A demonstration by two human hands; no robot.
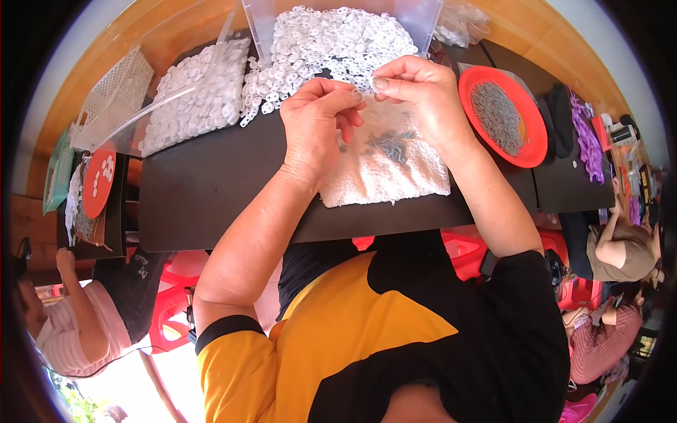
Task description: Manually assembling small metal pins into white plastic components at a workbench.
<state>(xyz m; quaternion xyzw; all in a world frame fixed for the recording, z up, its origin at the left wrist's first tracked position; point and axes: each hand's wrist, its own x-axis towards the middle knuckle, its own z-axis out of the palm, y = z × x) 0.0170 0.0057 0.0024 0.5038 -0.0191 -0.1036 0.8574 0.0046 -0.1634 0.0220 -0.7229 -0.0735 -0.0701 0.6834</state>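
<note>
Both hands are up over the far edge of the white towel (384, 189). The right hand (423, 88) pinches a small white piece (373, 82) in its fingertips. The left hand (314, 120) has curled fingers, and I can't tell if it holds anything. Little dark grey bits (393, 148) lie on the towel. Behind the towel are lots of white pieces (338, 35). Right of it sits a red plate (534, 130) of grey bits.

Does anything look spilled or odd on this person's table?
Small white pieces lie loose on the dark table, at the front left of the clear plastic bin. That looks like a spill, though it may be deliberate.
</note>
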